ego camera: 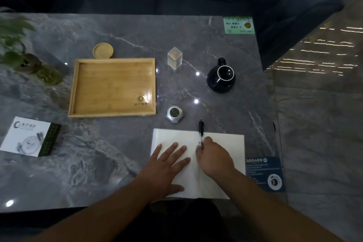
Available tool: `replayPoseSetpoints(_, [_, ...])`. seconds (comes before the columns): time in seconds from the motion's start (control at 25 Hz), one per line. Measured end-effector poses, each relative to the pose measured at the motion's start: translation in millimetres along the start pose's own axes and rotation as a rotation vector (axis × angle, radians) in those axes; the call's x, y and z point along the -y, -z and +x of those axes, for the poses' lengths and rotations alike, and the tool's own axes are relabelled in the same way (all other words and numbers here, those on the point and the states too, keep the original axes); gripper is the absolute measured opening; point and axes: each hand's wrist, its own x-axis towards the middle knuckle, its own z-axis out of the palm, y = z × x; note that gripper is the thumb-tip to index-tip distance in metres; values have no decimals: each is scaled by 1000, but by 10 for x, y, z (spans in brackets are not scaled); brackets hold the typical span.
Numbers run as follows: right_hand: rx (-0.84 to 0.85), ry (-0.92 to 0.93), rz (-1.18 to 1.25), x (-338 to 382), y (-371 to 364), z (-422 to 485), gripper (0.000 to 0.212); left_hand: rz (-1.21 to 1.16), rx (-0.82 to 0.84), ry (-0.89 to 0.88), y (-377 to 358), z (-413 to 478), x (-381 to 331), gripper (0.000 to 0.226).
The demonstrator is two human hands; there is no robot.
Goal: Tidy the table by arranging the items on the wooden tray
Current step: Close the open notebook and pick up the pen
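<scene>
Both bare forearms reach in from the near edge and draw together toward the middle. The left forearm angles up to the right; the left hand lies palm down, fingers straight and slightly spread, pressing flat on an open notebook. The right forearm angles up to the left; the right hand is curled, knuckles up, its fingertips pinching the lower end of a pen.

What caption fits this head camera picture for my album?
Left hand flat on open notebook, right hand pinching pen, empty wooden tray beyond.
</scene>
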Motion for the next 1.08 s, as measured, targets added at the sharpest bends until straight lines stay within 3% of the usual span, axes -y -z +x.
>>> replayPoseSetpoints(0.4, [-5,6,71,712,-284,10,31,-54,6,72,-68,-391,628,93])
replayPoseSetpoints(0.72, [57,60,-24,499,-361,-167,29,-34,-99,155,189,-298,307,83])
replayPoseSetpoints(1.08, [87,86,-76,218,-292,-233,23,-109,-9,203,72,-175,326,80])
